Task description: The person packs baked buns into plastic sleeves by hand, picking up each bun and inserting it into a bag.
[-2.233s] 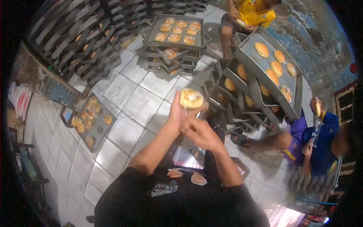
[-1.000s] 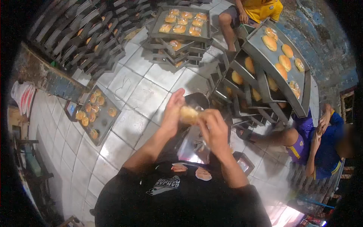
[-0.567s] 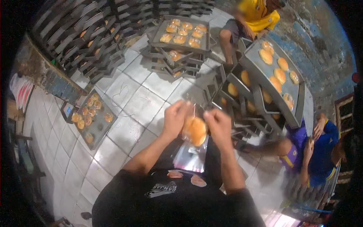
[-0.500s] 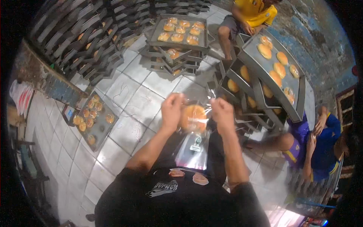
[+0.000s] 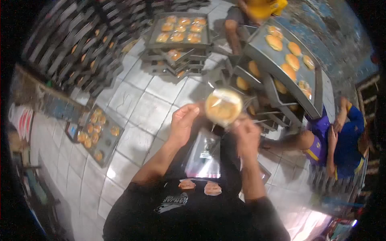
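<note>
A round bun in clear plastic (image 5: 223,107) is held up in front of me, its paler side toward the camera. My right hand (image 5: 246,134) is closed on it at the lower right edge, a little blurred. My left hand (image 5: 184,122) is just left of the bun, thumb and fingers pressed together, apart from it; whether anything is between them is too small to tell. On my lap lies a stack of clear plastic bags (image 5: 204,154) with a small printed label.
A tray of wrapped buns (image 5: 150,38) tops a stack ahead. Another stacked tray (image 5: 263,60) stands at right, a floor tray (image 5: 108,150) at left. Two people sit nearby, one in yellow (image 5: 263,9), one in blue (image 5: 346,140). Dark trays (image 5: 80,40) rise at upper left.
The bagged bun has turned over and moved up and right in my right hand. My left hand has let go of the bag and is now apart from it.
</note>
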A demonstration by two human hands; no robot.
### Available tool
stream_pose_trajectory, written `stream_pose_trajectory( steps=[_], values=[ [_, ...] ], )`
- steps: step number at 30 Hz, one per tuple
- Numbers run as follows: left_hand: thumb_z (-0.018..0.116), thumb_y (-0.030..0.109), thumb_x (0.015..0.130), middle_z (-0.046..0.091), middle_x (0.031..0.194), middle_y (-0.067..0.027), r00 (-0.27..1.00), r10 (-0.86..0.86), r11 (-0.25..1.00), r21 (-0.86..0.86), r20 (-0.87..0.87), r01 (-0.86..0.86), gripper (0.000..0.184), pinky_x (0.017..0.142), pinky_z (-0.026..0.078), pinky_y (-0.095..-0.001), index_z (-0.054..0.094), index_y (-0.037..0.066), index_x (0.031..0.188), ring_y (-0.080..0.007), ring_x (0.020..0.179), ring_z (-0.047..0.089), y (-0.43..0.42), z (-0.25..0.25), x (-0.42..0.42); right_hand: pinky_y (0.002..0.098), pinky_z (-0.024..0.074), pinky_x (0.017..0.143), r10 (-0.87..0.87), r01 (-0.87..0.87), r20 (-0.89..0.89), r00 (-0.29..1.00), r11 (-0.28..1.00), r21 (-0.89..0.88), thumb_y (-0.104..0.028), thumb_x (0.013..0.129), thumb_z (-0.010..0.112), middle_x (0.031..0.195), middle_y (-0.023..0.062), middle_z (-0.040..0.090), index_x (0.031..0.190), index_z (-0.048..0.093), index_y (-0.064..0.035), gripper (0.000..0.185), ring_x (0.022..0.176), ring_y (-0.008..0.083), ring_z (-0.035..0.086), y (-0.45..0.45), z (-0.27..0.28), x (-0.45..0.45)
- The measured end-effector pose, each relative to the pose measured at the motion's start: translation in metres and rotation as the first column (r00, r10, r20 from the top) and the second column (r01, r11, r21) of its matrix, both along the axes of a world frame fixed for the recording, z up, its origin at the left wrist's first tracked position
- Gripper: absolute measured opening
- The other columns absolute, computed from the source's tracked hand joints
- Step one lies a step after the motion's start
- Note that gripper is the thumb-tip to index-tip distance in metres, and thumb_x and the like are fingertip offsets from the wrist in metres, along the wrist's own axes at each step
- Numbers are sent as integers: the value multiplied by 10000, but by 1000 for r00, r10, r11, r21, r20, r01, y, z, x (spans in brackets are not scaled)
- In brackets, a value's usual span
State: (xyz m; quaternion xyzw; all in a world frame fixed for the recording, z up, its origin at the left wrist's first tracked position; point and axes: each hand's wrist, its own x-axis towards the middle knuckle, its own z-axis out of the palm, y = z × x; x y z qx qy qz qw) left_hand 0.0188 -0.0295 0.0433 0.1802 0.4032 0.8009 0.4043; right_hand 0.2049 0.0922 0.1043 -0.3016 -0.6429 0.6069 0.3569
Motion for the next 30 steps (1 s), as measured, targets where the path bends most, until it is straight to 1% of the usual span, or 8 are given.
stream_pose_trajectory(
  steps=[3,7,10,17,19,21,25,30],
  values=[
    [631,175,1014,635,1373,-149,996,17,1000,-12,-83,-18,415,1020,496,-348,565,-31,1369,-207,1137,647,29,47,18,352,541,845,-299,199,-28,954,561,803,-116,925,740,1217,161,698,885,653,16,163,938,257,684,70,73,12],
    [685,136,938,559,1475,-171,696,-262,945,-325,-668,44,515,1122,440,-408,556,21,1423,-285,1328,562,-4,16,32,435,544,894,-518,156,-36,854,189,970,-164,864,801,1208,198,672,1071,667,-4,294,1032,400,666,119,114,10],
    [774,163,842,560,1465,-202,121,-146,959,-170,-982,-225,472,1137,409,-499,674,33,1284,-408,1373,499,-42,-2,47,465,540,906,-469,-49,214,857,340,939,-193,828,820,1199,206,669,1196,639,-8,450,1073,411,653,87,71,19],
    [785,100,807,532,1499,-203,-189,-86,993,-69,-978,-94,327,1101,456,-484,777,110,1134,-438,1418,449,-74,-14,40,477,472,1046,83,-637,714,695,532,558,-156,822,734,1131,145,687,1135,677,-33,341,1118,358,634,-26,-61,46],
    [762,120,877,537,1507,-184,-69,-56,994,-49,-996,-97,283,1051,509,-454,768,88,1159,-372,1356,543,-64,12,50,461,507,976,196,-629,659,726,577,521,-125,805,728,1068,134,684,1083,684,-43,293,1056,346,648,-12,-25,47],
    [702,155,972,671,1340,-160,890,-360,914,-296,-281,276,269,971,561,-427,741,54,1219,-294,1184,677,-54,3,57,434,530,833,343,-619,520,782,530,580,-54,780,752,922,135,641,998,678,-45,230,993,358,641,23,25,42],
    [642,155,1020,746,843,-147,879,-466,858,-292,-97,423,188,750,610,-349,721,-16,1015,-207,806,735,-28,3,32,374,538,847,-25,-199,309,951,715,670,-221,945,708,1047,168,717,1099,700,3,272,937,283,695,138,142,14],
    [586,191,1052,735,1025,-177,991,-130,967,-218,22,132,248,778,611,-357,631,-40,1130,-230,858,734,-19,-31,30,457,536,902,-385,-151,640,665,770,620,-500,1012,561,1090,254,726,1119,726,14,550,1025,405,698,336,105,7]
  ],
)
